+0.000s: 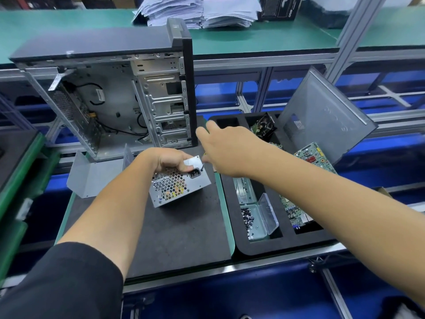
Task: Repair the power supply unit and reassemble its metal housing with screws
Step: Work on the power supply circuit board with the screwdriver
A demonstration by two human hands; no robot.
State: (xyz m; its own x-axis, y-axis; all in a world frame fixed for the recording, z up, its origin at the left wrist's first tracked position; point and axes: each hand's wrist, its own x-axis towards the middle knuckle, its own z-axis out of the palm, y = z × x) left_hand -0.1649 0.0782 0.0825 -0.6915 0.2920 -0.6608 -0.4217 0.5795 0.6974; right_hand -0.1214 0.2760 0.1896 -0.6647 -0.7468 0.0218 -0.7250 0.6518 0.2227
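1. The power supply unit (178, 184) sits tilted on the black mat (174, 231), one lower corner resting on the mat, its honeycomb grille and power socket facing up toward the viewer.
2. The left hand (169, 161) grips the unit's upper edge, fingers curled over the top and thumb pressed on the face just above the socket.
3. The right hand (222, 149) is at the unit's upper right corner, back of the hand toward the viewer. A thin dark screwdriver shaft (202, 166) projects from under it, tip touching the housing beside the socket. The fingers are hidden; whether they wrap a handle cannot be confirmed.
4. A bent grey metal cover (92, 178) stands on the mat just left of the unit, behind the left forearm.
5. An open computer case (119, 97) stands upright behind the unit, side panel off, internal cables and drive bays exposed.
6. A black foam tray (253, 247) lies just right of the mat, under the right forearm. Its near compartment holds a clear screw box (255, 217) with lid raised and dark screws inside.
7. A circuit board (316, 158) lies in the tray's right compartment, partly hidden by the forearm.
8. A grey side panel (322, 113) leans tilted at the tray's far right corner.
9. Stacks of paper (197, 11) rest on the green bench behind the case.
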